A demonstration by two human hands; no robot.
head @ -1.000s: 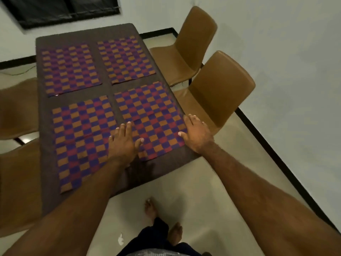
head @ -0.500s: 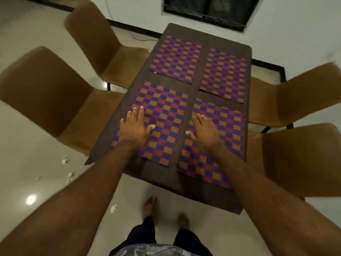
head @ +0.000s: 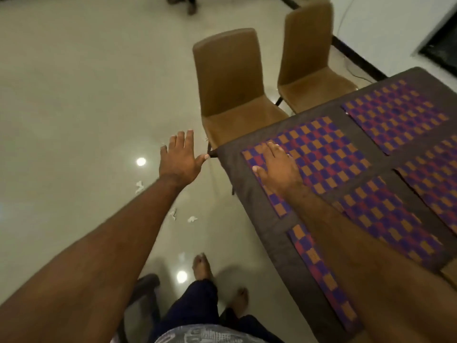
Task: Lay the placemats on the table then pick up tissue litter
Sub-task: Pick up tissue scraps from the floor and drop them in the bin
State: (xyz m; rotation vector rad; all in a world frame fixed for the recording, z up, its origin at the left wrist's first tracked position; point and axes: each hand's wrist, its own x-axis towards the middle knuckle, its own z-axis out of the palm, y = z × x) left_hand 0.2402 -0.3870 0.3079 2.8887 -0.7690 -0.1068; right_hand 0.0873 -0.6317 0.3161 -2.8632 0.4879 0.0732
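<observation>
**Placemats down, attention turning to the tissue litter**

Placemats cover the counter (head: 279,231), and half a second ago both hands pressed on them. Now the left hand (head: 179,158) has swung off the counter, released and spread over the floor, while the right hand (head: 278,167) lies flat and empty on the near-left placemat (head: 321,154). Tissue scraps (head: 191,219) lie on the floor (head: 74,95) near the bare feet, so laying looks finished and pickup comes next.

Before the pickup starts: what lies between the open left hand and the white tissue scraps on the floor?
In the head view, only bare glossy floor separates the open left hand from the white tissue scraps.
</observation>
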